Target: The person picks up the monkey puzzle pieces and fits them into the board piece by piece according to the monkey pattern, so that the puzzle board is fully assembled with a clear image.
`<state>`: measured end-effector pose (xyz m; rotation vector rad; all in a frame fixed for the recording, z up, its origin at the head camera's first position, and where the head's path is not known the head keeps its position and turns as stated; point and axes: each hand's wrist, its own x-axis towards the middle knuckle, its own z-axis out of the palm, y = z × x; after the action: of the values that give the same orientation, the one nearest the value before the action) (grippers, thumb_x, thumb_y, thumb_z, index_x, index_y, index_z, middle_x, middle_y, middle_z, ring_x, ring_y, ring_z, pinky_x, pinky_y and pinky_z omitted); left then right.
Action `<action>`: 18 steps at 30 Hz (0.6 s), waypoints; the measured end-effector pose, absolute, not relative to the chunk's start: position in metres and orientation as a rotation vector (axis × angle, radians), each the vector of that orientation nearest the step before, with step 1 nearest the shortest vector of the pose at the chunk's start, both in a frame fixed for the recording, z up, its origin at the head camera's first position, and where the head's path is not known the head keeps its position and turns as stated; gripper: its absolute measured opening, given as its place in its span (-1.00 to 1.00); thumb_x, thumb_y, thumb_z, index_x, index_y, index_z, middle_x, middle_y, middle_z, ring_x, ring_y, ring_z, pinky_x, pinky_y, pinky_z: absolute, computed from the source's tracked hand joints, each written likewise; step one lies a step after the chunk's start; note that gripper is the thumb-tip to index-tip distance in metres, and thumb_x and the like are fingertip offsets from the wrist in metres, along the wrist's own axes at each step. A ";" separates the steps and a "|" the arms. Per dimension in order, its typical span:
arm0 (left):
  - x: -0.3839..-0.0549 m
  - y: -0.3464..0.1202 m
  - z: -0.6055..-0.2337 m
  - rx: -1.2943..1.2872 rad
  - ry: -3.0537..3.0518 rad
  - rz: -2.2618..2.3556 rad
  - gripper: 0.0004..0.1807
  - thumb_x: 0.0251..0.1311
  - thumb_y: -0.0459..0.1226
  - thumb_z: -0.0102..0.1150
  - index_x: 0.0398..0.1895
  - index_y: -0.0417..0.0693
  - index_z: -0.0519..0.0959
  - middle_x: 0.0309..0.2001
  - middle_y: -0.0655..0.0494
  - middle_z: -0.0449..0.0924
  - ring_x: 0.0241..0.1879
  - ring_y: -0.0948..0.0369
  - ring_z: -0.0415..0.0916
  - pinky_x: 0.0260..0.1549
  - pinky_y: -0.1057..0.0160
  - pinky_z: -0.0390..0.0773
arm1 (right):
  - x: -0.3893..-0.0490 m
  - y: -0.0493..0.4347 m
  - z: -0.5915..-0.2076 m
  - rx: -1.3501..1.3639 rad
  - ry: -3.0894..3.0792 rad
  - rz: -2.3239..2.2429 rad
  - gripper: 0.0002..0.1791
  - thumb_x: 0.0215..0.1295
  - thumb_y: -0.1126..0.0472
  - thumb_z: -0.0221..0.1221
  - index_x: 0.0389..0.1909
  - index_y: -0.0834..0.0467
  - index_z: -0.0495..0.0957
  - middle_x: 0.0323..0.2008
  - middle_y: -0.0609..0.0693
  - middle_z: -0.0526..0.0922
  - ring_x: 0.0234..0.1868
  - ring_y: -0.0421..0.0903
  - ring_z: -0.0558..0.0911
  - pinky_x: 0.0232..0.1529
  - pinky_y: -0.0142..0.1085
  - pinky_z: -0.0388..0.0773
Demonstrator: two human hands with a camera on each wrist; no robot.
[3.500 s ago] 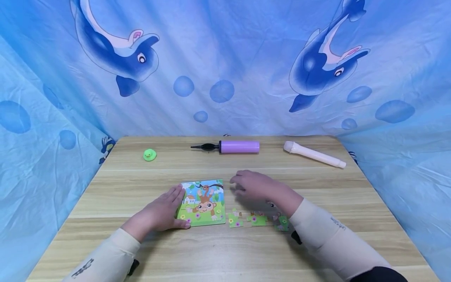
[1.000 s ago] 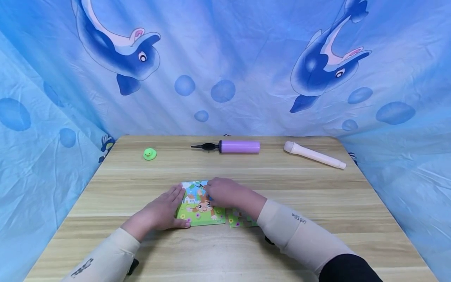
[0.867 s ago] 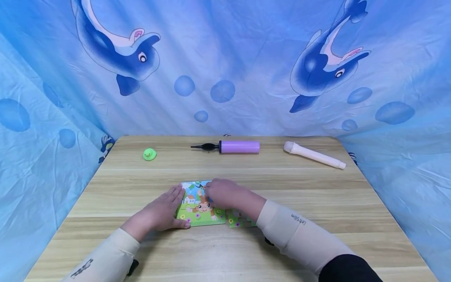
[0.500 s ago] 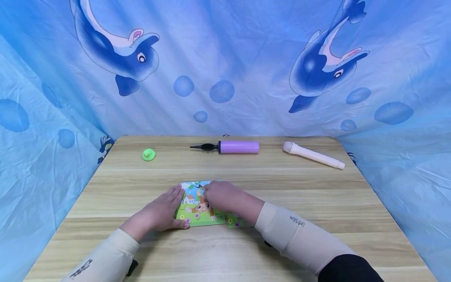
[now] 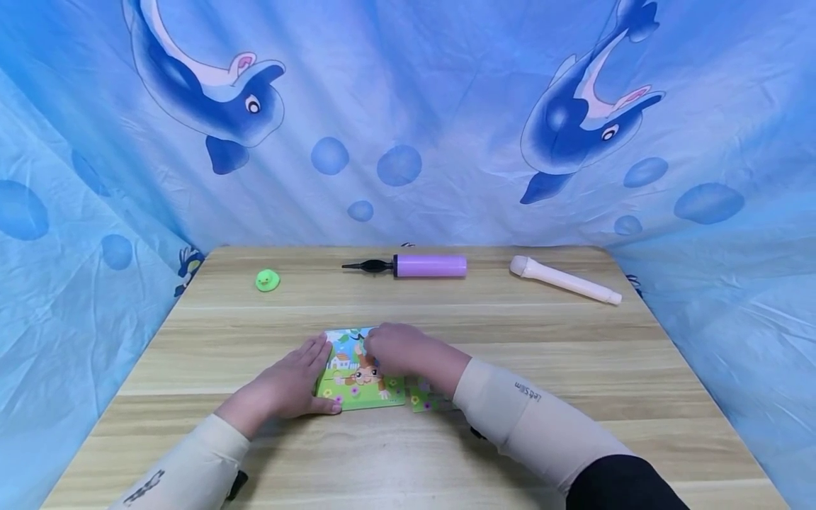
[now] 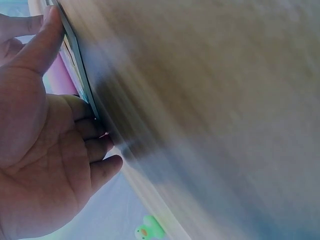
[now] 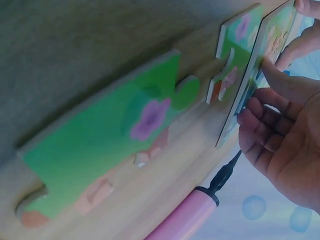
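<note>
A square monkey-picture puzzle board [image 5: 353, 389] lies mid-table in the head view. My left hand [image 5: 290, 379] rests along its left edge, fingers straight, thumb at the near corner; the left wrist view shows this palm [image 6: 45, 135] beside the board's thin edge. My right hand [image 5: 401, 350] bends over the upper right of the board, covering that part. In the right wrist view its fingers [image 7: 260, 125] are curled and its thumb reaches the board; whether a piece is pinched is hidden. Loose green puzzle pieces [image 5: 421, 397] lie right of the board, partly under the right forearm.
Along the back of the wooden table [image 5: 382, 460] lie a green toy duck [image 5: 268, 280], a purple hand pump [image 5: 430, 266] with a black nozzle, and a pale microphone-shaped stick [image 5: 566, 280]. A blue dolphin-print curtain [image 5: 472, 127] surrounds the back and sides.
Since the oldest frame, my right hand has moved left, from beside the board onto its upper right. Over the last second it shifts only slightly there. My left hand stays at the left edge.
</note>
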<state>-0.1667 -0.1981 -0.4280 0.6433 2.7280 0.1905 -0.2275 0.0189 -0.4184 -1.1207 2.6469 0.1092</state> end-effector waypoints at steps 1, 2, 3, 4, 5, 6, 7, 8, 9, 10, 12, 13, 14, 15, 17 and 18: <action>-0.166 -0.198 -0.428 0.643 2.728 0.188 0.23 0.06 0.33 0.21 0.50 -0.38 0.00 0.55 -0.29 -0.15 0.53 -0.20 -0.15 0.46 -0.14 0.06 | -0.228 0.018 -0.418 -1.119 2.643 0.117 -0.79 0.18 0.02 0.37 -0.21 -0.04 0.62 -0.22 -0.18 0.58 -0.17 -0.20 0.52 -0.06 -0.33 0.56; -0.166 -0.199 -0.428 0.644 2.729 0.183 0.23 0.06 0.33 0.21 0.50 -0.38 0.00 0.55 -0.29 -0.15 0.53 -0.20 -0.15 0.46 -0.14 0.06 | -0.228 0.018 -0.418 -1.116 2.643 0.124 -0.78 0.18 0.01 0.37 -0.21 -0.03 0.61 -0.22 -0.18 0.57 -0.17 -0.20 0.52 -0.07 -0.33 0.56; -0.166 -0.199 -0.428 0.644 2.730 0.181 0.23 0.06 0.34 0.21 0.50 -0.38 0.00 0.55 -0.29 -0.15 0.53 -0.20 -0.15 0.46 -0.14 0.06 | -0.228 0.018 -0.418 -1.116 2.646 0.126 -0.77 0.18 0.00 0.37 -0.20 -0.03 0.61 -0.23 -0.17 0.57 -0.17 -0.20 0.52 -0.07 -0.33 0.56; -0.166 -0.199 -0.428 0.645 2.730 0.180 0.23 0.06 0.34 0.20 0.50 -0.38 0.00 0.55 -0.29 -0.15 0.53 -0.20 -0.15 0.46 -0.14 0.06 | -0.227 0.018 -0.419 -1.119 2.651 0.130 -0.76 0.19 0.00 0.36 -0.19 -0.03 0.61 -0.22 -0.17 0.57 -0.17 -0.20 0.52 -0.06 -0.34 0.55; -0.166 -0.200 -0.429 0.647 2.731 0.177 0.23 0.06 0.34 0.20 0.50 -0.37 0.00 0.55 -0.29 -0.15 0.53 -0.20 -0.15 0.46 -0.13 0.06 | -0.227 0.019 -0.420 -1.123 2.656 0.129 -0.76 0.21 -0.01 0.35 -0.18 -0.03 0.60 -0.21 -0.17 0.56 -0.16 -0.20 0.51 -0.05 -0.34 0.55; -0.166 -0.200 -0.429 0.645 2.732 0.175 0.23 0.06 0.34 0.20 0.50 -0.37 0.00 0.55 -0.28 -0.15 0.53 -0.19 -0.15 0.46 -0.13 0.06 | -0.226 0.021 -0.421 -1.136 2.662 0.131 -0.76 0.23 -0.02 0.33 -0.15 -0.03 0.61 -0.18 -0.16 0.56 -0.13 -0.20 0.52 -0.03 -0.34 0.55; -0.166 -0.200 -0.430 0.643 2.733 0.177 0.23 0.06 0.34 0.20 0.50 -0.37 0.00 0.55 -0.28 -0.15 0.53 -0.19 -0.15 0.46 -0.14 0.06 | -0.225 0.022 -0.422 -1.156 2.669 0.140 -0.76 0.27 -0.02 0.30 -0.12 -0.03 0.60 -0.15 -0.15 0.57 -0.10 -0.20 0.52 0.00 -0.34 0.54; -0.166 -0.200 -0.430 0.641 2.733 0.177 0.23 0.06 0.34 0.20 0.51 -0.37 0.00 0.55 -0.28 -0.15 0.53 -0.19 -0.15 0.46 -0.14 0.06 | -0.224 0.024 -0.423 -1.173 2.673 0.147 -0.76 0.31 -0.02 0.26 -0.08 -0.03 0.60 -0.12 -0.14 0.57 -0.07 -0.19 0.52 0.03 -0.34 0.54; -0.166 -0.200 -0.431 0.641 2.732 0.177 0.23 0.06 0.34 0.20 0.50 -0.37 0.00 0.55 -0.29 -0.15 0.53 -0.20 -0.15 0.46 -0.14 0.06 | -0.222 0.027 -0.423 -1.193 2.676 0.150 -0.75 0.34 -0.02 0.22 -0.04 -0.02 0.60 -0.10 -0.13 0.57 -0.05 -0.18 0.52 0.05 -0.34 0.53; -0.166 -0.200 -0.431 0.641 2.732 0.179 0.23 0.06 0.34 0.20 0.51 -0.37 0.00 0.55 -0.28 -0.16 0.53 -0.20 -0.16 0.46 -0.14 0.06 | -0.220 0.029 -0.423 -1.205 2.675 0.154 -0.73 0.38 -0.02 0.19 0.00 -0.01 0.60 -0.07 -0.12 0.57 -0.02 -0.17 0.52 0.08 -0.33 0.52; -0.167 -0.200 -0.431 0.638 2.731 0.163 0.23 0.06 0.35 0.18 0.51 -0.35 -0.01 0.56 -0.27 -0.17 0.53 -0.19 -0.17 0.47 -0.13 0.05 | -0.216 0.035 -0.423 -1.223 2.673 0.152 -0.70 0.42 0.02 0.12 0.09 -0.01 0.57 -0.02 -0.09 0.55 0.02 -0.15 0.51 0.12 -0.31 0.51; -0.167 -0.200 -0.432 0.643 2.730 0.168 0.23 0.07 0.35 0.19 0.51 -0.36 -0.01 0.55 -0.28 -0.17 0.53 -0.20 -0.17 0.46 -0.14 0.05 | -0.213 0.038 -0.422 -1.225 2.667 0.148 -0.66 0.43 0.04 0.10 0.15 -0.01 0.54 0.00 -0.08 0.54 0.05 -0.14 0.50 0.14 -0.31 0.51; -0.167 -0.200 -0.432 0.645 2.731 0.165 0.23 0.07 0.35 0.18 0.51 -0.35 -0.02 0.56 -0.27 -0.18 0.53 -0.19 -0.18 0.47 -0.14 0.04 | -0.210 0.041 -0.420 -1.228 2.657 0.145 -0.64 0.43 0.05 0.09 0.20 -0.03 0.53 0.02 -0.07 0.53 0.06 -0.14 0.49 0.14 -0.30 0.51; -0.168 -0.201 -0.432 0.651 2.730 0.169 0.23 0.07 0.35 0.18 0.51 -0.36 -0.02 0.55 -0.28 -0.18 0.53 -0.20 -0.17 0.46 -0.15 0.04 | -0.208 0.044 -0.420 -1.242 2.650 0.153 -0.62 0.41 0.08 0.09 0.21 -0.06 0.51 0.03 -0.07 0.52 0.06 -0.14 0.48 0.13 -0.30 0.51; -0.168 -0.200 -0.432 0.648 2.731 0.161 0.24 0.06 0.36 0.18 0.52 -0.35 -0.02 0.56 -0.27 -0.18 0.53 -0.19 -0.18 0.47 -0.14 0.04 | -0.203 0.049 -0.418 -1.283 2.639 0.199 -0.58 0.41 0.11 0.08 0.27 -0.11 0.48 0.07 -0.06 0.48 0.05 -0.15 0.46 0.09 -0.31 0.52; -0.169 -0.200 -0.432 0.645 2.731 0.168 0.24 0.05 0.35 0.19 0.52 -0.35 -0.02 0.56 -0.27 -0.18 0.53 -0.19 -0.18 0.47 -0.15 0.04 | -0.201 0.051 -0.418 -1.306 2.635 0.229 -0.58 0.41 0.11 0.07 0.27 -0.13 0.48 0.09 -0.06 0.47 0.06 -0.16 0.45 0.08 -0.31 0.52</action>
<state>-0.1686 -0.1996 -0.4323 0.6453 2.7308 0.1684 -0.2010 0.0505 -0.4177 -1.3064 2.6354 0.2286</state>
